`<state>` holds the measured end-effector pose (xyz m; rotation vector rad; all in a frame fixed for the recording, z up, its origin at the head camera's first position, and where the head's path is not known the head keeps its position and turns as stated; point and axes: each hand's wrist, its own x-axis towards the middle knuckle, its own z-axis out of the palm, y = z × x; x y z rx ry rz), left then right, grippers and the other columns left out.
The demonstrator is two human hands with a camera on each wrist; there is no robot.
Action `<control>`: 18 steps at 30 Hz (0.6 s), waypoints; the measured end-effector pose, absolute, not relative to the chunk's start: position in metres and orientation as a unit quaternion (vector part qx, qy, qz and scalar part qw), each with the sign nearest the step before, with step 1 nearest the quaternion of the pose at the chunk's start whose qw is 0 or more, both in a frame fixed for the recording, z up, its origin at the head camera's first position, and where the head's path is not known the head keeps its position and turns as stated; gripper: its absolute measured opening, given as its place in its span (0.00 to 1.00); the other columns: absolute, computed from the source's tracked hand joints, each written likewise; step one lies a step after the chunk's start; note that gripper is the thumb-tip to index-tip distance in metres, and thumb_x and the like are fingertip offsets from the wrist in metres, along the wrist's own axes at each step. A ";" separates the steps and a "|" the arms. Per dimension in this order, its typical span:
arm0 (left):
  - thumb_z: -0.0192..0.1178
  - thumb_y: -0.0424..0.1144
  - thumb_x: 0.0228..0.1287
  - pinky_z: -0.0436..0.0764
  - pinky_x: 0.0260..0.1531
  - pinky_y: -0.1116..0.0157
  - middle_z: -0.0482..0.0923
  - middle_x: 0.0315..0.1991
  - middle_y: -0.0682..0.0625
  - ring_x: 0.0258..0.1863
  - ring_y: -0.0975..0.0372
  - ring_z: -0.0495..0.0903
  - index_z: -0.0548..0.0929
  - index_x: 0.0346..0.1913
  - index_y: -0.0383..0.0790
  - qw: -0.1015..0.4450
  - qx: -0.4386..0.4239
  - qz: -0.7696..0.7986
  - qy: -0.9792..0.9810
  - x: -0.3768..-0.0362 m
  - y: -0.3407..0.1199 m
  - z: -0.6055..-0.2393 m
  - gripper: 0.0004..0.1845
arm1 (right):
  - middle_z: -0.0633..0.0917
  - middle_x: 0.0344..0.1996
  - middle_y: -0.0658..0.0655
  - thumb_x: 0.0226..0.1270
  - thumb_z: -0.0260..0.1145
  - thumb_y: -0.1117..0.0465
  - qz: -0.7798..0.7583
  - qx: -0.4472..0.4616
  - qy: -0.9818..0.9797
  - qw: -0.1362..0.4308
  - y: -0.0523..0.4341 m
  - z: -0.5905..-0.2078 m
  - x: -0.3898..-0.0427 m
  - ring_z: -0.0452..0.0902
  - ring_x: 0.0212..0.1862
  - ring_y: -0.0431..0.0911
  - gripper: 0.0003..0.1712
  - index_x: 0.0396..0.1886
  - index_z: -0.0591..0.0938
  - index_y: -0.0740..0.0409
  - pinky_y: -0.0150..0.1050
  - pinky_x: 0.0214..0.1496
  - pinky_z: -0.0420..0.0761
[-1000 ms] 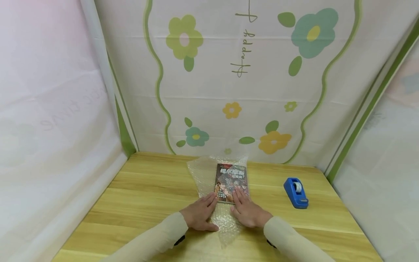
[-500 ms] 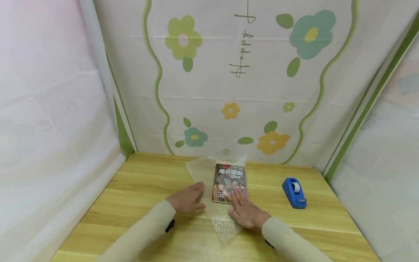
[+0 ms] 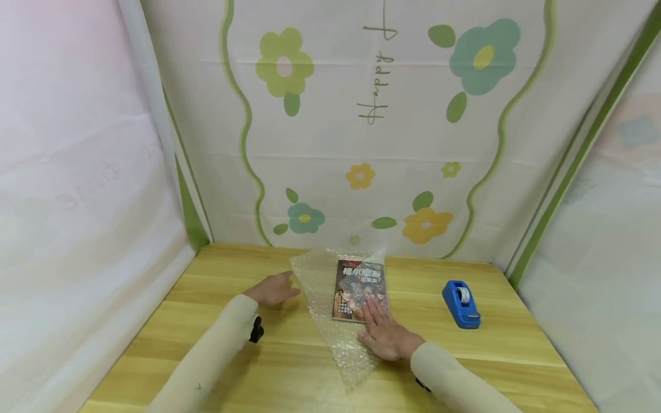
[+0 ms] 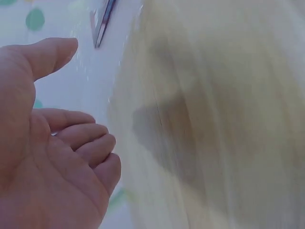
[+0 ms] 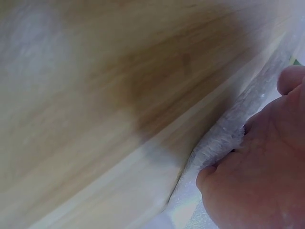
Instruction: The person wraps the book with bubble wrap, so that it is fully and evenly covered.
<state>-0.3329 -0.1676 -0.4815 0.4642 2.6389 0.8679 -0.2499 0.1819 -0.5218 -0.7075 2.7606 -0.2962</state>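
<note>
One book (image 3: 360,289) lies on one sheet of bubble wrap (image 3: 338,321) in the middle of the wooden table (image 3: 217,321). The right hand (image 3: 381,332) rests flat, fingers straight, on the near right corner of the book and the wrap under it. The left hand (image 3: 271,288) sits on the table just left of the wrap's far left corner, fingers relaxed and holding nothing. One blue tape dispenser (image 3: 461,304) stands well apart on the right.
</note>
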 end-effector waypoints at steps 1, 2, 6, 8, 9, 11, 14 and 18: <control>0.53 0.52 0.83 0.59 0.81 0.39 0.58 0.82 0.29 0.82 0.36 0.58 0.52 0.83 0.27 0.163 0.152 0.316 0.922 -0.335 -0.169 -0.483 0.42 | 0.38 0.86 0.68 0.89 0.40 0.41 -0.104 -0.246 0.954 0.138 0.182 -0.523 -0.250 0.31 0.88 0.62 0.44 0.86 0.43 0.68 0.59 0.89 0.44; 0.52 0.53 0.83 0.59 0.81 0.38 0.58 0.82 0.30 0.82 0.36 0.57 0.53 0.83 0.27 0.163 0.143 0.326 0.920 -0.338 -0.170 -0.484 0.42 | 0.38 0.86 0.68 0.89 0.40 0.41 -0.103 -0.247 0.954 0.138 0.181 -0.523 -0.249 0.31 0.88 0.62 0.45 0.86 0.43 0.68 0.59 0.89 0.45; 0.51 0.56 0.83 0.56 0.82 0.38 0.53 0.84 0.32 0.83 0.37 0.54 0.54 0.84 0.30 0.166 0.105 0.385 0.902 -0.348 -0.174 -0.488 0.42 | 0.38 0.86 0.68 0.89 0.40 0.41 -0.105 -0.251 0.952 0.139 0.181 -0.524 -0.249 0.31 0.88 0.62 0.45 0.86 0.43 0.68 0.60 0.89 0.45; 0.51 0.56 0.83 0.55 0.82 0.38 0.52 0.85 0.33 0.84 0.37 0.53 0.53 0.84 0.31 0.172 0.088 0.420 0.887 -0.352 -0.176 -0.489 0.42 | 0.37 0.86 0.68 0.89 0.40 0.41 -0.105 -0.251 0.952 0.140 0.180 -0.524 -0.249 0.31 0.88 0.62 0.45 0.86 0.42 0.67 0.60 0.89 0.44; 0.51 0.56 0.83 0.55 0.82 0.39 0.51 0.85 0.34 0.84 0.38 0.52 0.52 0.84 0.32 0.176 0.078 0.439 0.877 -0.355 -0.176 -0.489 0.42 | 0.38 0.86 0.68 0.89 0.40 0.41 -0.107 -0.251 0.952 0.141 0.180 -0.524 -0.250 0.31 0.88 0.63 0.45 0.86 0.42 0.68 0.60 0.89 0.44; 0.51 0.56 0.83 0.58 0.81 0.38 0.52 0.85 0.34 0.83 0.37 0.54 0.54 0.84 0.32 0.172 0.059 0.472 0.863 -0.361 -0.177 -0.490 0.41 | 0.37 0.86 0.68 0.89 0.40 0.42 -0.107 -0.249 0.952 0.142 0.180 -0.524 -0.250 0.31 0.88 0.63 0.45 0.86 0.42 0.68 0.60 0.89 0.44; 0.50 0.52 0.85 0.73 0.72 0.41 0.73 0.70 0.30 0.70 0.37 0.72 0.70 0.73 0.26 0.149 0.040 0.512 0.845 -0.371 -0.179 -0.494 0.32 | 0.38 0.86 0.69 0.89 0.41 0.42 -0.108 -0.248 0.952 0.141 0.181 -0.523 -0.251 0.32 0.88 0.63 0.44 0.86 0.43 0.69 0.61 0.88 0.44; 0.49 0.44 0.86 0.80 0.65 0.50 0.79 0.55 0.29 0.58 0.40 0.79 0.73 0.61 0.18 0.131 0.022 0.582 0.802 -0.386 -0.179 -0.501 0.25 | 0.38 0.86 0.69 0.89 0.41 0.42 -0.109 -0.248 0.952 0.140 0.183 -0.523 -0.252 0.31 0.88 0.63 0.45 0.86 0.42 0.69 0.61 0.88 0.44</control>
